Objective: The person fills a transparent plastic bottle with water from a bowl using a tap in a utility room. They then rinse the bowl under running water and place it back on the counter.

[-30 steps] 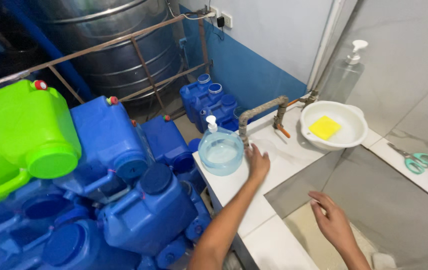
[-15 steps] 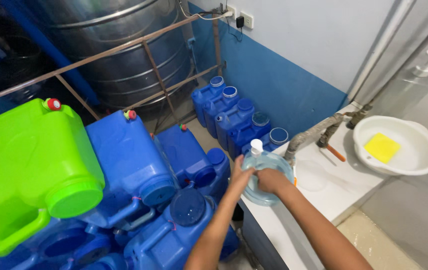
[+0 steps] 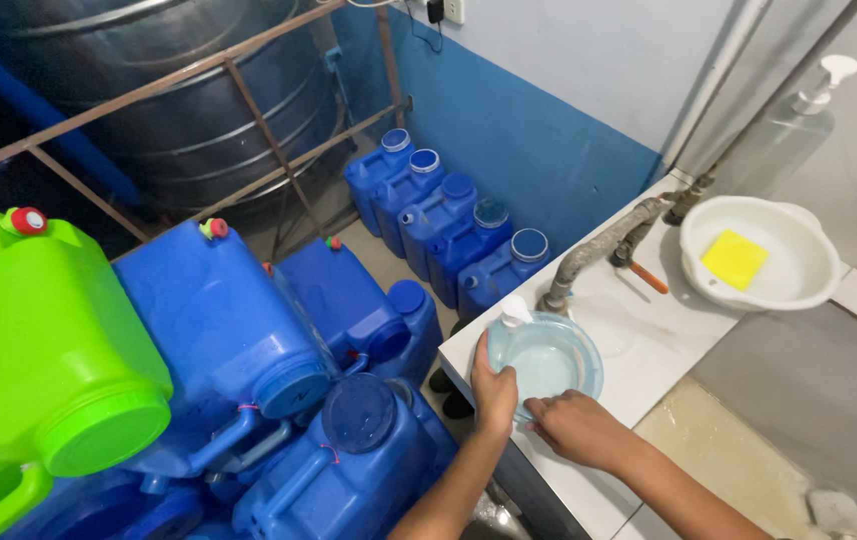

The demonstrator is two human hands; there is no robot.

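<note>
Both hands meet at a clear, pale-blue round container [image 3: 545,362] standing at the near left corner of the white tiled counter [image 3: 638,350]; it reads as a squat water jug or basin, though the glare makes it hard to say which; its broad round face turns up toward the camera, and its small white cap [image 3: 515,311] sits at the far left edge, pointing away from the person toward the grey pipe tap [image 3: 598,250]. The left hand [image 3: 493,390] cups the container's left side, thumb laid on the rim and fingers curled round the wall out of sight; the right hand [image 3: 573,425] touches the near rim with fingers bent and held close together. Beyond the tap stands a white basin [image 3: 758,255] holding a yellow sponge [image 3: 733,260]; blue jerrycans [image 3: 248,340] and a green jerrycan [image 3: 38,350] crowd the floor to the left.
</note>
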